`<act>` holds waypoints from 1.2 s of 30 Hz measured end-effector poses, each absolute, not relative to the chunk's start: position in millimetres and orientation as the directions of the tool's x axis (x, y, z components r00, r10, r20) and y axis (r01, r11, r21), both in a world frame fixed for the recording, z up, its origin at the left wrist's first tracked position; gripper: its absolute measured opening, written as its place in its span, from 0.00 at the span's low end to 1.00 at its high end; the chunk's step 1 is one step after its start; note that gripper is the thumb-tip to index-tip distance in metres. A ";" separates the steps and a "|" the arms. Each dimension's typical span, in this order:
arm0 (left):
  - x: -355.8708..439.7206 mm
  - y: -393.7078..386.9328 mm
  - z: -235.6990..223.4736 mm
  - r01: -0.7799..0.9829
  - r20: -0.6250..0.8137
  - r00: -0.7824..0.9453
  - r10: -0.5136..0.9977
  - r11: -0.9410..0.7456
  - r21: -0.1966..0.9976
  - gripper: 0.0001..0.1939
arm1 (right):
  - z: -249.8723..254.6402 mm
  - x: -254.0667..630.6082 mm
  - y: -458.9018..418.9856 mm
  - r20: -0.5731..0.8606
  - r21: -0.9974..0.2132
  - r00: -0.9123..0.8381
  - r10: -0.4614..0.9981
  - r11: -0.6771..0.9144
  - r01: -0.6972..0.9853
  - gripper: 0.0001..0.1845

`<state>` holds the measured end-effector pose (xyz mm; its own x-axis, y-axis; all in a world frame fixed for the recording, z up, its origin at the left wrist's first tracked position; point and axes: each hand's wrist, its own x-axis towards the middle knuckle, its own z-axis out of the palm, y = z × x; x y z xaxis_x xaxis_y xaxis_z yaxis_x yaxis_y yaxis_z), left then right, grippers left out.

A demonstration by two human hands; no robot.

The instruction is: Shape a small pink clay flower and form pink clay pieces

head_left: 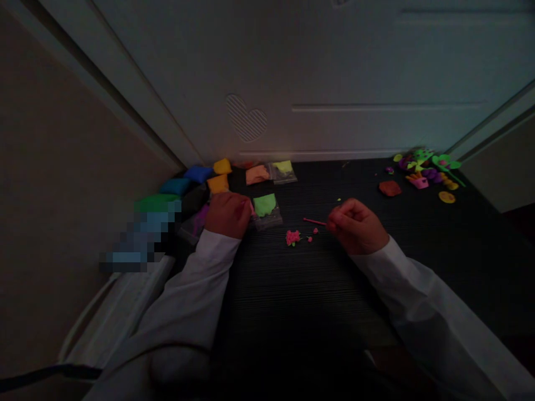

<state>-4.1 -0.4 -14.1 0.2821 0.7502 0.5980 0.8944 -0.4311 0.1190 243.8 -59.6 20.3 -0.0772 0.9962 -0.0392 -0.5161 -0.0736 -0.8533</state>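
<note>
My left hand reaches over the clay packets with its fingers curled down, closed on pink clay that shows at its right edge. Beside it lies an open bag of light green clay. My right hand is raised over the table, thumb and fingertips pinched together; anything between them is too small to make out. A thin pink stick ends at these fingertips, and I cannot tell whether they touch it. Between the hands sit a cluster of small pink clay flowers and two loose pink buds.
Blue, orange and green clay packets line the left side. Peach and yellow ones lie by the white panel. At right are a reddish-brown lump and colourful clay figures. A white box stands near left.
</note>
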 end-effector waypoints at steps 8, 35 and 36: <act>-4.4 -0.8 -13.9 0.888 0.608 0.292 0.738 -0.446 0.115 0.09 | 16.8 245.9 -58.2 -0.142 -0.865 -0.084 0.986 -0.165 -0.473 0.09; 42.8 -48.6 4.3 0.640 0.329 0.644 0.691 -0.722 0.264 0.18 | 12.6 242.6 -58.4 -0.126 -0.914 -0.030 0.992 -0.128 -0.384 0.08; 44.0 -49.8 5.3 0.637 0.305 0.658 0.689 -0.725 0.264 0.18 | 13.2 242.0 -59.1 -0.148 -0.909 -0.030 0.988 -0.148 -0.389 0.08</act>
